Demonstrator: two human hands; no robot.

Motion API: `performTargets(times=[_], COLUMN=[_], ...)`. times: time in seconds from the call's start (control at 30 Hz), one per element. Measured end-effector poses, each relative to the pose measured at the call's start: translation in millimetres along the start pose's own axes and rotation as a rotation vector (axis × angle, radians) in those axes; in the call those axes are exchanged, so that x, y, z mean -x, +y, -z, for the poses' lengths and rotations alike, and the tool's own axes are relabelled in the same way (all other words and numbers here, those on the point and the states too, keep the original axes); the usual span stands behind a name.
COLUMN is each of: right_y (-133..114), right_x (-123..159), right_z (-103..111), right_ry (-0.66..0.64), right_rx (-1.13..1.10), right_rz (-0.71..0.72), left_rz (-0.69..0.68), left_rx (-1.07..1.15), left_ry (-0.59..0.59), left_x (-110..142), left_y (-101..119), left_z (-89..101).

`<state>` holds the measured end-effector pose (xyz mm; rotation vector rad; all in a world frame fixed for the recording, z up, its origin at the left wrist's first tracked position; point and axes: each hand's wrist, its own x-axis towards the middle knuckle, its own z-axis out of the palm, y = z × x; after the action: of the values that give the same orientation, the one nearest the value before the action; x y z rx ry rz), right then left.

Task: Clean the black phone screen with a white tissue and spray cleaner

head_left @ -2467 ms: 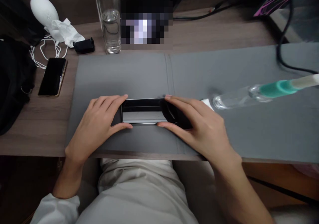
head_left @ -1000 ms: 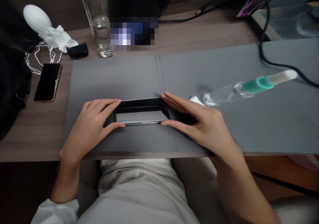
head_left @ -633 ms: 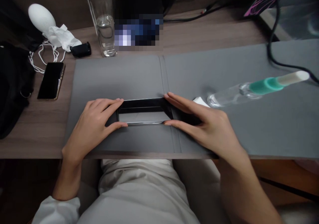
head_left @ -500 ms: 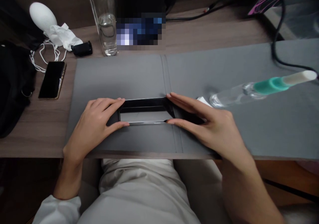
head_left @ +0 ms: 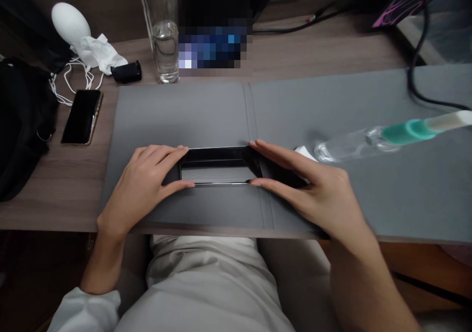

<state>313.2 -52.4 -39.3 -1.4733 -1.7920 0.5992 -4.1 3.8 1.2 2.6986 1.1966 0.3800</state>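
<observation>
A smartphone (head_left: 221,167) with a dark, glossy, reflective screen lies sideways above the grey desk mat (head_left: 180,113). My left hand (head_left: 143,187) grips its left end, thumb on the near edge and fingers on the far edge. At the right end, my right hand (head_left: 313,184) pinches the same two long edges. Partly behind my right hand is a small white object (head_left: 305,152), too hidden to name. Beside it a clear bottle (head_left: 342,145) with a green and white top appears tilted.
At the left lie another phone (head_left: 81,117), a black clip-like object (head_left: 126,72), white cables (head_left: 68,81) and a white rounded device (head_left: 71,21). A glass water bottle (head_left: 165,46) stands at the back. A black cable (head_left: 415,71) runs down the right side.
The whole view has shifted slightly, so things sit a little further right. Both hands keep the same hold on the smartphone.
</observation>
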Motion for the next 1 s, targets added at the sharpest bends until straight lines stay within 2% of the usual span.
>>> performTargets(times=[0.23,0.5,0.8,1.0], right_y=[1.6,4.8,4.4,2.6], right_x=[-1.5,-4.8,-8.1,-7.9], right_z=[2.7,2.4,5.8,6.6], right_ry=[-0.006,0.037,-0.038,-0.081], right_rx=[0.078,0.166,0.225,0.204], right_rz=[0.048,0.234,0.293,0.225], left_rz=[0.037,0.040,0.054,0.067], left_rx=[0.019,0.007,0.014,0.010], left_ry=[-0.014,-0.030,-0.041,-0.064], left_x=[-0.8,-0.9,-0.7,-0.9], left_y=[0.3,2.4,2.7,2.5], left_z=[-1.5,-1.3,-1.0,-1.2])
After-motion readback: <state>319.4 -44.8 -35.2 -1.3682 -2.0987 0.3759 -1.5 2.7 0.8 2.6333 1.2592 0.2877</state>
